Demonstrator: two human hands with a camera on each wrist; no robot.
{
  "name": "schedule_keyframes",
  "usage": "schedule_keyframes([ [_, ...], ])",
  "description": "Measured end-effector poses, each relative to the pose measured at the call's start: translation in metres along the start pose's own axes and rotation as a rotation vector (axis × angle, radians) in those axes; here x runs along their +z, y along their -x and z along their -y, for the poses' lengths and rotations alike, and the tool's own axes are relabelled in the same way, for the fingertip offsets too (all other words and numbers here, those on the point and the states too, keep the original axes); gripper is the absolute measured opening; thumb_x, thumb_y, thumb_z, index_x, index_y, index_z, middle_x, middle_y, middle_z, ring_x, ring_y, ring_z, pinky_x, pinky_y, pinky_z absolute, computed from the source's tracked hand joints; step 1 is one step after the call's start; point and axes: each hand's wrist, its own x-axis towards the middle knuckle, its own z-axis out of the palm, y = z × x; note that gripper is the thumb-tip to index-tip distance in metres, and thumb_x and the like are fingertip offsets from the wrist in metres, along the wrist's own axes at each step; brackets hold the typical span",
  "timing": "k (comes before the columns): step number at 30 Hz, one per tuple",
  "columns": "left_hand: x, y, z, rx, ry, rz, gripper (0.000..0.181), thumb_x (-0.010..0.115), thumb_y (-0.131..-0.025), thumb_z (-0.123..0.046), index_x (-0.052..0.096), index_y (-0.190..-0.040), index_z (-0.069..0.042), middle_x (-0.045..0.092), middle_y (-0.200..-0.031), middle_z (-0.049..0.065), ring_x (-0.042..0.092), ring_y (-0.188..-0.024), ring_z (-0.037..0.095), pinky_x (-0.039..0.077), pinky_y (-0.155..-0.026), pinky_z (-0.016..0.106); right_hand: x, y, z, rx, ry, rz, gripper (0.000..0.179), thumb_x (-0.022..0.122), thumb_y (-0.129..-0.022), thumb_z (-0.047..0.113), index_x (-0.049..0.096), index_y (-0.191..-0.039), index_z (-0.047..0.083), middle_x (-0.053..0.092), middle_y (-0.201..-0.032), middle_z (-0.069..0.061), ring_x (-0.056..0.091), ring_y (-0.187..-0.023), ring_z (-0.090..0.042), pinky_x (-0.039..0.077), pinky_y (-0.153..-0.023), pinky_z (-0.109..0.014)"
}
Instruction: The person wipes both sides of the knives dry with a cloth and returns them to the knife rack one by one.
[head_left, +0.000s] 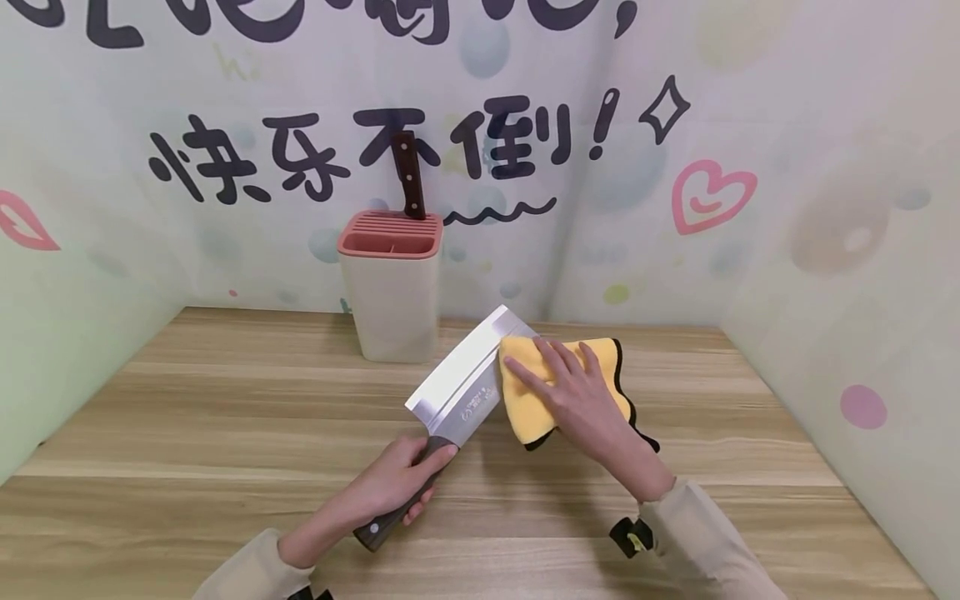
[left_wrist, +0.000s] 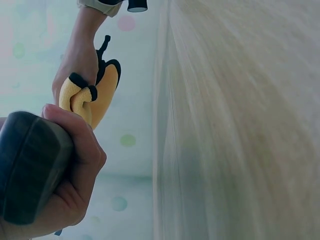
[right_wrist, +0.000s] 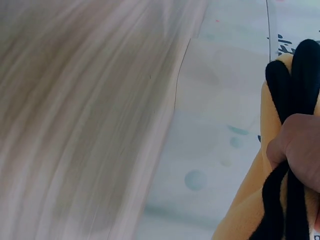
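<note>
My left hand [head_left: 390, 479] grips the dark handle of a cleaver [head_left: 472, 375], its broad blade slanting up and to the right above the table. The handle's butt end [left_wrist: 35, 170] fills the lower left of the left wrist view. A yellow cloth [head_left: 521, 408] with black edging lies against the blade's far part. Over it my right hand [head_left: 581, 400] holds the cloth, fingers spread across its upper face. In the right wrist view, the right hand [right_wrist: 302, 145] pinches the folded cloth [right_wrist: 245, 200]; the blade is hidden there.
Behind the cleaver, a white knife block [head_left: 393, 308] with a pink slotted top stands near the back wall. One brown-handled knife [head_left: 408, 175] sticks up from it. The wood-grain table [head_left: 225, 433] is bordered by printed wall sheets [head_left: 825, 333] at the back and sides.
</note>
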Motion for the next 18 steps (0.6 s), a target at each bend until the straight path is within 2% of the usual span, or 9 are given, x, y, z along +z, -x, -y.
schedule_keyframes([
  [11, -0.0014, 0.0008, 0.0026, 0.011, -0.025, -0.002, 0.043, 0.046, -0.092, -0.038, 0.044, -0.081, 0.004, 0.044, -0.049, 0.001, 0.041, -0.034, 0.007, 0.038, -0.032, 0.022, -0.0019, -0.0022, -0.0017, 0.024, 0.025, -0.004, 0.067, 0.07, -0.067, -0.007, 0.051, -0.126, 0.02, 0.048, -0.119, -0.022, 0.051, -0.101, -0.034, 0.043, -0.08, -0.048],
  [18, -0.0016, 0.0015, 0.0019, 0.015, -0.037, 0.005, 0.043, 0.046, -0.092, -0.037, 0.046, -0.088, 0.005, 0.044, -0.05, 0.001, 0.041, -0.034, 0.007, 0.038, -0.032, 0.022, -0.0059, -0.0055, 0.0029, -0.001, 0.106, 0.032, 0.062, 0.07, -0.069, -0.003, 0.053, -0.123, 0.02, 0.051, -0.123, -0.016, 0.051, -0.101, -0.032, 0.044, -0.079, -0.044],
])
